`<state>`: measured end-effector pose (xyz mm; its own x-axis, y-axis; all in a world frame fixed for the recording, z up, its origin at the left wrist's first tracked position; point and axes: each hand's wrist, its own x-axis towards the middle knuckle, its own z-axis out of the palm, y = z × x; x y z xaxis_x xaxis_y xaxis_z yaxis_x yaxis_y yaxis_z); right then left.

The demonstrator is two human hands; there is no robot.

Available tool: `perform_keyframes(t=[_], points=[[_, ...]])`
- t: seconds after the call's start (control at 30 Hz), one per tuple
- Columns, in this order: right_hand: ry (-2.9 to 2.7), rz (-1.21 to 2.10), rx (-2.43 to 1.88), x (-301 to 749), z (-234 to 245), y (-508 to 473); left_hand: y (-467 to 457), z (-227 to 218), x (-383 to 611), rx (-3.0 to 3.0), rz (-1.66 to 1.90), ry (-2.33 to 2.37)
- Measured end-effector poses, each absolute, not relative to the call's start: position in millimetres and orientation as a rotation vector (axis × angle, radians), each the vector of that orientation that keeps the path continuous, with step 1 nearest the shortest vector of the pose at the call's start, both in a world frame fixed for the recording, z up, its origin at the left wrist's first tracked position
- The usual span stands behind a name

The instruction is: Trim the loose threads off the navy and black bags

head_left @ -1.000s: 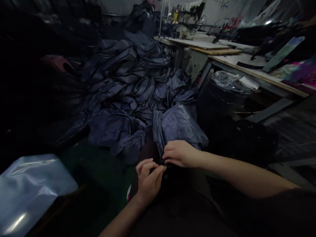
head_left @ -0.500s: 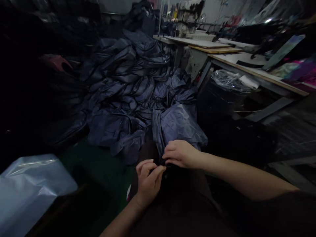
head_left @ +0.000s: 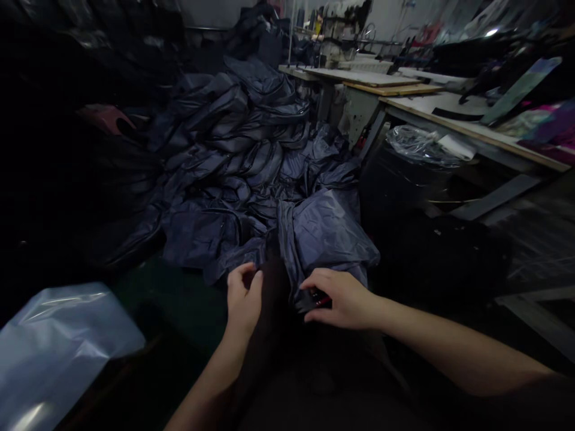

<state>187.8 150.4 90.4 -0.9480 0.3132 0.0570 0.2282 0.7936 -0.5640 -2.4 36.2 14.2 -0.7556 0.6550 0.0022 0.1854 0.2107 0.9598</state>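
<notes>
My right grip [head_left: 342, 298] is closed on a small black-and-red piece [head_left: 314, 299]. My left grip [head_left: 243, 296] is half-open and empty, just beside dark cloth [head_left: 274, 299], with navy nylon bags [head_left: 326, 233] heaped beyond.

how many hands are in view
2. The left hand is raised by the dark cloth at the centre; the right hand is at a small black-and-red item. More may hide far back.

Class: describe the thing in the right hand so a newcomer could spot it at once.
From the heap of dark blue bags, go to the right hand at its front edge. The small black object there shows red marks, unlike the plain bags.
</notes>
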Motion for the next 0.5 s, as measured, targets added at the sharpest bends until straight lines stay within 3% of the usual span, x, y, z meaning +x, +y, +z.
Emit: perform_keyframes(t=[0.13, 0.23, 0.5], points=[[-2.825, 0.775, -0.47, 195, 76, 135, 50, 23, 18, 0.957, 1.329, 1.764], [-2.616, 0.892, -0.47, 209, 69, 128, 53, 23, 31, 0.915, 1.293, 1.627], [-1.219, 1.094, -1.233, 266, 37, 145, 34, 2, 27, 0.346, 1.321, 1.139]])
